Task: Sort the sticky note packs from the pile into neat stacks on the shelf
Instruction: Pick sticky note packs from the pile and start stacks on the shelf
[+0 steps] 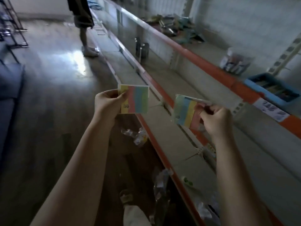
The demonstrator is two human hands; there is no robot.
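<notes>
Your left hand [108,101] pinches one sticky note pack [136,99] at centre frame; right hand [215,119] pinches another pack [186,111]. Carrying step; next, probably set both squarely on the shelf [187,144].

Two sticky note packs, two hands

The left hand [108,101] is holding one striped sticky note pack [136,99] and the right hand [215,118] is pinching another pack [185,114]; one blue tray [250,83] is sitting at the shelf [211,62] edge, and one other person [84,22] is standing in the aisle.
</notes>
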